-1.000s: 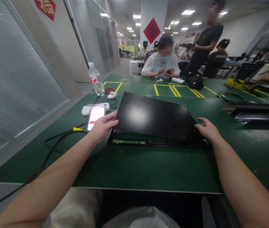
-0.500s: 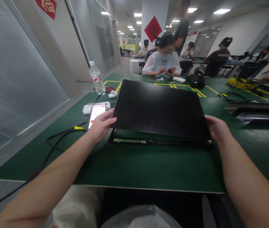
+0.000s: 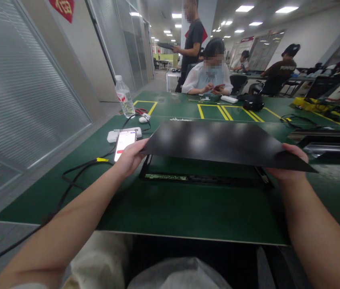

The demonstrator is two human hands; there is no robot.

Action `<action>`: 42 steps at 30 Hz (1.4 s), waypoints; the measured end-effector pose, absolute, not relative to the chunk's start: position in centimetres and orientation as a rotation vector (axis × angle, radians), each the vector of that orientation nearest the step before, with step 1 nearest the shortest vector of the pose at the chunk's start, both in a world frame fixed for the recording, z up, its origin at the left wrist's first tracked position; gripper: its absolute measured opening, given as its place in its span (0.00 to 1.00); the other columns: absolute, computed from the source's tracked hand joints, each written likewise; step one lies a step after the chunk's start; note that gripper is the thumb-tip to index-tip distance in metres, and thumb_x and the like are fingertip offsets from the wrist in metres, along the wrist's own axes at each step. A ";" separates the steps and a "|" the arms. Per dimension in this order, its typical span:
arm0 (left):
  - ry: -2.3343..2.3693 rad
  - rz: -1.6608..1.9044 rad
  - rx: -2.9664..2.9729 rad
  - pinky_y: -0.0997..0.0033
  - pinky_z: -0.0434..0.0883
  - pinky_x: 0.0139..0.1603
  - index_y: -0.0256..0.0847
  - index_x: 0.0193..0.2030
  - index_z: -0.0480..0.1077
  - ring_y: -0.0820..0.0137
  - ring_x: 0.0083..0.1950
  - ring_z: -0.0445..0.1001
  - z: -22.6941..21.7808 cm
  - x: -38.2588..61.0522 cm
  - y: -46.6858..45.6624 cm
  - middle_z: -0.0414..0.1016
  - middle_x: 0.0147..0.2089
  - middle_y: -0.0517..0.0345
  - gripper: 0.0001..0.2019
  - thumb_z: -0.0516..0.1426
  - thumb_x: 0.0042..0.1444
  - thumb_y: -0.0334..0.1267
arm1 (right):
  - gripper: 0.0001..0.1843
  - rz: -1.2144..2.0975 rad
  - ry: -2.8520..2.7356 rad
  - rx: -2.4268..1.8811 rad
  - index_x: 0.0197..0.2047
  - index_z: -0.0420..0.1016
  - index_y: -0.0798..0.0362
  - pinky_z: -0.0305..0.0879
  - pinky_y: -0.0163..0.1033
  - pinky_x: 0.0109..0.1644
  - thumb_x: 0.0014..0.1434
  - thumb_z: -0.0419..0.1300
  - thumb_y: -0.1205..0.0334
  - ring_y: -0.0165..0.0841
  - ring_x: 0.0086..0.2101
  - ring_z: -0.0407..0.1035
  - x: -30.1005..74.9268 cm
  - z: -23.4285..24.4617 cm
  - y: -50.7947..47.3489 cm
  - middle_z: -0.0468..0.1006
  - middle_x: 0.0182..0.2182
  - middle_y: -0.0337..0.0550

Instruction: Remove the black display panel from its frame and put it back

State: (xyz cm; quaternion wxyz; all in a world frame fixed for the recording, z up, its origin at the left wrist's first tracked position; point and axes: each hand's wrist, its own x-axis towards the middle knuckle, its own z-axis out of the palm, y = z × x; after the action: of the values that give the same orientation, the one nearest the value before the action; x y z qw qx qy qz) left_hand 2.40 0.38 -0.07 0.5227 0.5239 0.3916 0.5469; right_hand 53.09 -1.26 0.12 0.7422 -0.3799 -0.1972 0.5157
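A large thin black panel (image 3: 218, 140) hangs level above the green table (image 3: 173, 208). My left hand (image 3: 130, 157) grips its near left corner, and my right hand (image 3: 287, 170) grips its near right edge from below, thumb on top. Under the panel a black frame (image 3: 203, 178) with a green circuit strip along its front lies flat on the table.
A lit phone (image 3: 124, 141) and a white power strip (image 3: 118, 133) lie left of the panel, with black cables (image 3: 76, 176) trailing to the table edge. A water bottle (image 3: 124, 98) stands behind. Metal parts (image 3: 326, 142) lie at right. A seated person (image 3: 209, 76) and other people are across the table.
The panel has come fully off the frame, from tilted up at the back to held level in the air, shifted to the right. A person in black has walked left behind the seated one.
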 end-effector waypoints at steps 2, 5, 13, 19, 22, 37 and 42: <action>1.042 1.308 1.353 0.42 0.69 0.78 0.40 0.52 0.89 0.39 0.73 0.77 -0.5 2.0 0.7 0.88 0.64 0.42 0.27 0.67 0.58 0.61 | 0.23 1.096 -0.388 -0.798 0.48 0.86 0.48 0.82 0.63 0.58 0.48 0.62 0.61 0.48 0.34 0.85 53.0 0.3 -1.1 0.89 0.35 0.44; 1.337 1.220 1.655 0.43 0.59 0.84 0.41 0.64 0.84 0.42 0.81 0.68 -1.2 1.2 1.1 0.79 0.76 0.42 0.34 0.61 0.65 0.65 | 0.27 1.035 -0.340 -0.761 0.51 0.85 0.48 0.83 0.60 0.55 0.46 0.60 0.64 0.46 0.36 0.85 52.5 0.9 -1.1 0.89 0.39 0.43; 1.451 0.751 2.135 0.42 0.52 0.86 0.36 0.78 0.72 0.39 0.86 0.60 -2.4 0.2 1.5 0.66 0.84 0.37 0.45 0.54 0.68 0.70 | 0.27 0.816 -0.235 -0.579 0.46 0.76 0.49 0.80 0.38 0.38 0.39 0.57 0.70 0.35 0.35 0.79 51.2 2.2 -1.2 0.83 0.38 0.39; 1.413 0.638 2.183 0.42 0.51 0.86 0.40 0.79 0.71 0.42 0.87 0.56 -3.5 0.0 1.7 0.64 0.85 0.41 0.43 0.55 0.69 0.69 | 0.19 0.711 -0.172 -0.683 0.37 0.63 0.47 0.75 0.33 0.32 0.39 0.56 0.72 0.32 0.31 0.72 51.6 2.1 -0.7 0.70 0.32 0.36; 1.425 0.613 2.181 0.38 0.51 0.86 0.36 0.79 0.70 0.39 0.87 0.54 -3.9 0.1 1.8 0.60 0.86 0.35 0.45 0.57 0.67 0.69 | 0.17 0.673 -0.148 -0.760 0.34 0.59 0.47 0.72 0.30 0.30 0.40 0.56 0.72 0.30 0.30 0.68 51.8 1.9 -0.5 0.66 0.30 0.35; 1.465 0.485 2.239 0.37 0.54 0.85 0.35 0.79 0.70 0.35 0.86 0.57 -3.6 0.3 1.7 0.56 0.88 0.33 0.44 0.58 0.67 0.66 | 0.10 0.603 -0.099 -0.838 0.33 0.65 0.50 0.71 0.30 0.31 0.48 0.56 0.73 0.30 0.32 0.68 52.8 1.6 -0.3 0.69 0.30 0.37; 1.452 0.470 2.266 0.39 0.55 0.85 0.37 0.81 0.68 0.38 0.87 0.56 -3.7 0.2 1.7 0.56 0.88 0.37 0.43 0.57 0.68 0.64 | 0.11 0.606 -0.055 -0.897 0.33 0.63 0.48 0.71 0.30 0.29 0.49 0.57 0.73 0.30 0.31 0.66 53.8 0.9 -0.1 0.66 0.29 0.36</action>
State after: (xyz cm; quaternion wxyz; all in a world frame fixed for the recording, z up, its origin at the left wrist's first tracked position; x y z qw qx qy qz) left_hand 0.21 1.70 -3.71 0.2033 0.8121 0.5204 0.1684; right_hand 53.84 -0.07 0.88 0.8567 -0.4268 -0.0261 0.2885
